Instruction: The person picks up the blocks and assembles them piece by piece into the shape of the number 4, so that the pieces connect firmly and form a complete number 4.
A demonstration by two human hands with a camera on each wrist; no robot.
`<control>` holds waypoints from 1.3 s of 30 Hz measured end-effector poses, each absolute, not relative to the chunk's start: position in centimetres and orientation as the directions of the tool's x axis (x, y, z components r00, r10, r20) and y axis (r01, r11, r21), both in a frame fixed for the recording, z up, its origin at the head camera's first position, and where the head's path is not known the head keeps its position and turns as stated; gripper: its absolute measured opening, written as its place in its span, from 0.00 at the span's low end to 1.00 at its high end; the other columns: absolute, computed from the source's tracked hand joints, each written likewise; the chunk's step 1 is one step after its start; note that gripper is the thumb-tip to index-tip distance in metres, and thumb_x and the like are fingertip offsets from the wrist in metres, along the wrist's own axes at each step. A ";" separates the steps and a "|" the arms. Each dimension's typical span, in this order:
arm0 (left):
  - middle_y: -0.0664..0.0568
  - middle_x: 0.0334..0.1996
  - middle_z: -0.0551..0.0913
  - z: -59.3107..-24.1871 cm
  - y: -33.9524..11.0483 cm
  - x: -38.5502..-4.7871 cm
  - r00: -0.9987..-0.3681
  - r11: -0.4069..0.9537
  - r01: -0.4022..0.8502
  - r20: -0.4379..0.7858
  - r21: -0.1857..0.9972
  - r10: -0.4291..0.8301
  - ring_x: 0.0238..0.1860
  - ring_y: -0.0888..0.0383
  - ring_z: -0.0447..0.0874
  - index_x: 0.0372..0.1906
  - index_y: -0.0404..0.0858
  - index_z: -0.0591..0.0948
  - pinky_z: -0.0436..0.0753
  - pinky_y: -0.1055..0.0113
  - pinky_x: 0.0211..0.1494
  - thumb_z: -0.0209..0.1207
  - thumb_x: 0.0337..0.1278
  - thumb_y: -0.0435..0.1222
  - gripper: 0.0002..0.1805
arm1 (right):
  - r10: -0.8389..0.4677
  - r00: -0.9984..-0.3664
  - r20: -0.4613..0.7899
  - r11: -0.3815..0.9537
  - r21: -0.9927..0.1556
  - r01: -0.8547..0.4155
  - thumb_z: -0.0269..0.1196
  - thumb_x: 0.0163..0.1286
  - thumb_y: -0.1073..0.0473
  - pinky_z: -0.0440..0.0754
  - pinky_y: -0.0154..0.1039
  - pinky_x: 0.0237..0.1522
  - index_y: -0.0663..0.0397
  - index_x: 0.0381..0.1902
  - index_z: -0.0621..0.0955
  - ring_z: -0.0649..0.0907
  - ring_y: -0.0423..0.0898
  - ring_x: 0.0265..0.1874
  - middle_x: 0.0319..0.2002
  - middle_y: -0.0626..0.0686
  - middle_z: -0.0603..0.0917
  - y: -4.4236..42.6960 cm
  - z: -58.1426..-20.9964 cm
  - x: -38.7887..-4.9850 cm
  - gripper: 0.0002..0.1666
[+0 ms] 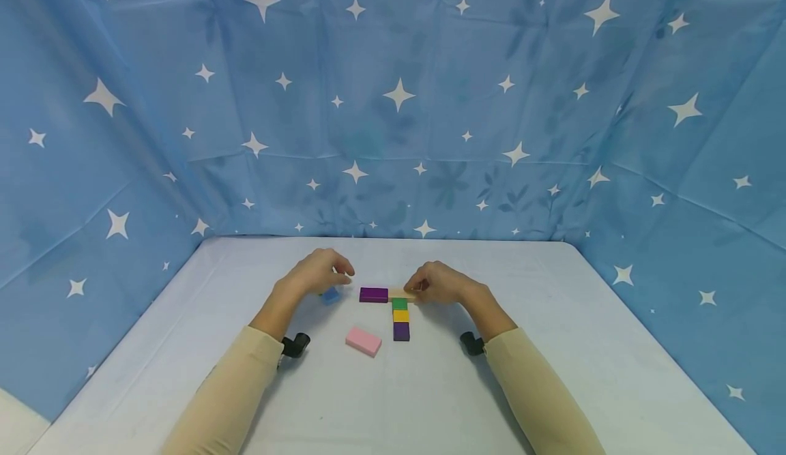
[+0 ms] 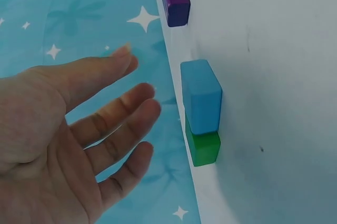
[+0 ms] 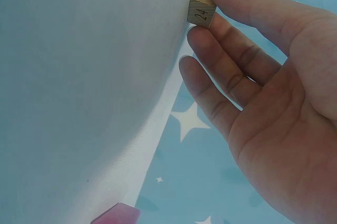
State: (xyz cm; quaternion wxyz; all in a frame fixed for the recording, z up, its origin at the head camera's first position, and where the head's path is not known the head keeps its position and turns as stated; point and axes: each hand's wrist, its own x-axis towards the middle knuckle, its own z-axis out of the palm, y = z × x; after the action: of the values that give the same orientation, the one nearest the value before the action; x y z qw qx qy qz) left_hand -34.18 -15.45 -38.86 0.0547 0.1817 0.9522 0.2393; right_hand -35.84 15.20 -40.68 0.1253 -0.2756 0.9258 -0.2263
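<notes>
My right hand (image 1: 441,283) pinches a plain wooden block (image 1: 396,294) between thumb and fingers; the right wrist view shows "24" on the end of that wooden block (image 3: 201,14). To its left lies a purple block (image 1: 374,295). A green block (image 1: 400,303), a yellow block (image 1: 401,316) and a dark purple block (image 1: 402,332) run in a column toward me from the wooden one. My left hand (image 1: 319,271) holds nothing, its fingers loosely bent above a blue block (image 1: 330,296). In the left wrist view, a second green block (image 2: 204,149) adjoins the blue block (image 2: 202,98).
A pink block (image 1: 364,341) lies askew on the white tabletop (image 1: 393,400), left of the column. Behind the table and along both sides hangs a blue curtain (image 1: 393,127) with white stars. Black devices are strapped at both wrists.
</notes>
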 end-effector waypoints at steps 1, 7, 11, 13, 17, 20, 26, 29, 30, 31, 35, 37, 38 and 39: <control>0.52 0.49 0.89 -38.8 -15.6 -34.2 -0.925 0.818 0.319 -0.032 0.478 0.379 0.48 0.55 0.84 0.52 0.43 0.90 0.85 0.54 0.53 0.66 0.68 0.38 0.12 | -0.567 -0.817 -0.106 0.745 -0.488 -0.454 0.73 0.65 0.66 0.85 0.37 0.47 0.47 0.52 0.91 0.81 0.43 0.42 0.43 0.44 0.88 15.2 -40.7 -35.8 0.18; 0.54 0.45 0.89 -38.8 -16.3 -34.2 -0.905 0.811 0.317 -0.100 0.492 0.414 0.44 0.58 0.83 0.48 0.43 0.91 0.84 0.58 0.49 0.67 0.67 0.35 0.09 | -0.564 -0.819 -0.104 0.748 -0.486 -0.453 0.73 0.65 0.65 0.84 0.37 0.47 0.47 0.52 0.91 0.81 0.43 0.42 0.43 0.44 0.88 15.2 -40.7 -35.8 0.18; 0.54 0.45 0.88 -38.8 -16.5 -34.3 -0.908 0.819 0.296 -0.122 0.492 0.401 0.44 0.57 0.82 0.47 0.45 0.91 0.84 0.58 0.49 0.67 0.66 0.35 0.08 | -0.557 -0.824 -0.105 0.751 -0.487 -0.446 0.73 0.66 0.64 0.84 0.37 0.48 0.46 0.52 0.91 0.81 0.43 0.42 0.43 0.44 0.88 15.2 -40.8 -35.8 0.17; 0.54 0.45 0.87 -38.8 -16.6 -34.3 -0.910 0.822 0.287 -0.128 0.491 0.394 0.45 0.57 0.81 0.47 0.45 0.91 0.84 0.57 0.49 0.68 0.66 0.34 0.08 | -0.562 -0.821 -0.099 0.747 -0.487 -0.452 0.73 0.66 0.65 0.84 0.37 0.47 0.47 0.52 0.91 0.81 0.43 0.42 0.43 0.44 0.88 15.2 -40.8 -35.9 0.17; 0.54 0.44 0.88 -38.7 -16.8 -34.3 -0.913 0.823 0.270 -0.138 0.500 0.384 0.47 0.55 0.81 0.46 0.44 0.92 0.83 0.57 0.51 0.68 0.65 0.33 0.08 | -0.573 -0.814 -0.090 0.736 -0.493 -0.464 0.73 0.65 0.66 0.84 0.37 0.46 0.48 0.52 0.91 0.81 0.42 0.41 0.42 0.44 0.89 15.3 -40.8 -36.0 0.17; 0.54 0.43 0.88 -38.7 -16.9 -34.3 -0.915 0.823 0.259 -0.144 0.506 0.376 0.46 0.55 0.80 0.46 0.43 0.92 0.83 0.57 0.51 0.69 0.64 0.32 0.08 | -0.575 -0.813 -0.087 0.733 -0.496 -0.465 0.73 0.65 0.66 0.84 0.37 0.46 0.48 0.51 0.91 0.81 0.42 0.41 0.41 0.44 0.89 15.3 -40.8 -36.0 0.17; 0.55 0.41 0.88 -38.7 -17.1 -34.4 -0.917 0.829 0.248 -0.155 0.501 0.368 0.44 0.56 0.80 0.45 0.43 0.92 0.82 0.58 0.50 0.71 0.61 0.31 0.10 | -0.578 -0.812 -0.085 0.734 -0.489 -0.471 0.73 0.66 0.66 0.84 0.37 0.46 0.48 0.52 0.91 0.81 0.42 0.41 0.42 0.44 0.89 15.3 -41.0 -36.0 0.17; 0.55 0.39 0.87 -38.7 -17.1 -34.4 -0.916 0.833 0.248 -0.160 0.495 0.369 0.43 0.57 0.80 0.45 0.42 0.92 0.82 0.60 0.49 0.71 0.60 0.30 0.10 | -0.578 -0.811 -0.088 0.735 -0.488 -0.471 0.73 0.66 0.66 0.84 0.37 0.47 0.48 0.52 0.91 0.81 0.42 0.41 0.42 0.44 0.89 15.3 -40.9 -36.0 0.17; 0.55 0.39 0.87 -38.7 -17.1 -34.4 -0.916 0.833 0.249 -0.161 0.493 0.369 0.43 0.57 0.80 0.45 0.42 0.92 0.82 0.60 0.49 0.71 0.59 0.30 0.10 | -0.578 -0.811 -0.088 0.735 -0.489 -0.470 0.73 0.66 0.66 0.84 0.37 0.47 0.48 0.52 0.91 0.81 0.42 0.41 0.42 0.44 0.88 15.3 -40.9 -36.0 0.17; 0.55 0.38 0.87 -38.8 -17.1 -34.4 -0.915 0.834 0.250 -0.160 0.492 0.369 0.42 0.57 0.80 0.45 0.42 0.92 0.82 0.60 0.48 0.71 0.59 0.30 0.10 | -0.577 -0.812 -0.089 0.735 -0.490 -0.469 0.73 0.66 0.66 0.83 0.37 0.47 0.48 0.52 0.91 0.81 0.42 0.41 0.42 0.44 0.88 15.3 -40.9 -36.0 0.17; 0.55 0.37 0.87 -38.9 -17.1 -34.4 -0.913 0.829 0.264 -0.149 0.493 0.379 0.41 0.57 0.80 0.45 0.42 0.92 0.82 0.61 0.47 0.71 0.59 0.29 0.10 | -0.584 -0.807 -0.087 0.731 -0.489 -0.476 0.73 0.66 0.66 0.83 0.37 0.46 0.48 0.52 0.91 0.81 0.42 0.41 0.42 0.44 0.89 15.3 -40.8 -35.9 0.17; 0.55 0.38 0.88 -38.9 -17.1 -34.3 -0.912 0.825 0.272 -0.142 0.496 0.386 0.41 0.58 0.80 0.45 0.41 0.92 0.82 0.61 0.46 0.71 0.58 0.29 0.11 | -0.589 -0.804 -0.083 0.726 -0.491 -0.481 0.73 0.66 0.66 0.83 0.36 0.45 0.49 0.52 0.91 0.81 0.42 0.40 0.42 0.44 0.89 15.3 -40.7 -35.9 0.17; 0.55 0.38 0.88 -38.9 -17.1 -34.3 -0.911 0.823 0.273 -0.140 0.498 0.387 0.41 0.58 0.80 0.45 0.41 0.92 0.83 0.61 0.46 0.71 0.58 0.28 0.11 | -0.591 -0.802 -0.082 0.724 -0.491 -0.484 0.73 0.66 0.66 0.83 0.36 0.45 0.49 0.52 0.91 0.81 0.42 0.40 0.42 0.44 0.89 15.3 -40.7 -35.9 0.17; 0.55 0.38 0.88 -38.9 -17.1 -34.3 -0.912 0.823 0.273 -0.139 0.499 0.387 0.40 0.58 0.81 0.45 0.41 0.92 0.83 0.61 0.46 0.72 0.57 0.28 0.11 | -0.593 -0.801 -0.081 0.722 -0.492 -0.486 0.72 0.66 0.66 0.83 0.36 0.45 0.49 0.52 0.91 0.81 0.42 0.40 0.42 0.45 0.89 15.3 -40.7 -35.9 0.17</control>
State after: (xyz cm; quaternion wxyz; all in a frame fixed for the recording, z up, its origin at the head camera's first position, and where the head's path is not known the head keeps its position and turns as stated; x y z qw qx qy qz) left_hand -34.32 -17.12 -38.92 0.1177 0.1743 0.9473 0.2415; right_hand -35.86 15.33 -40.69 0.1169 -0.2930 0.9206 -0.2301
